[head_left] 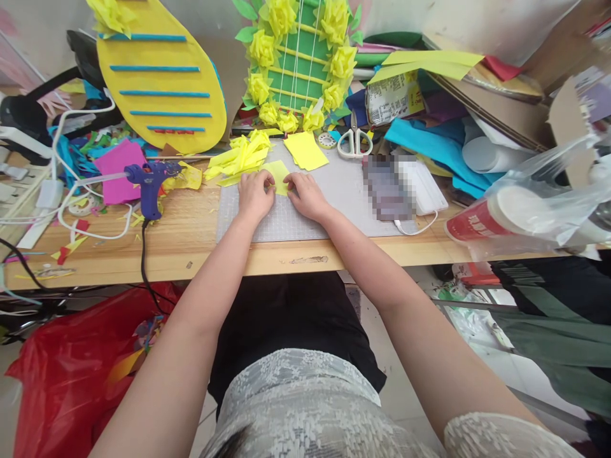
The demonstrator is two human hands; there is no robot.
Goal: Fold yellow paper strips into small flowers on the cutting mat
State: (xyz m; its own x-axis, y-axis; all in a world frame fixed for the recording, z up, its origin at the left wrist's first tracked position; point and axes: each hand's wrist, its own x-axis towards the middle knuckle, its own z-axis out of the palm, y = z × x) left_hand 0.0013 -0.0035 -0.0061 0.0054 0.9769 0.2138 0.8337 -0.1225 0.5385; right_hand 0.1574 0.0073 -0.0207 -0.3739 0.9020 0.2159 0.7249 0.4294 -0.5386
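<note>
A piece of yellow paper (277, 172) is stretched between my two hands, low over the grey cutting mat (351, 181). My left hand (256, 193) pinches its left edge with thumb and forefinger. At its right edge my right hand (305, 194) has thumb and fingers closed on the same paper. Just beyond it lies a stack of yellow paper squares (306, 151). Folded yellow paper strips (241, 156) are heaped behind my left hand. White-handled scissors (354, 144) and a roll of tape (327, 140) rest at the mat's far edge.
A purple glue gun (149, 184) stands at left, its cord hanging over the table edge. Behind are a yellow board with blue bars (165, 76) and a green board with yellow paper flowers (298, 70). A phone (389, 187), power bank (422, 184) and bagged cup (496, 213) occupy the right.
</note>
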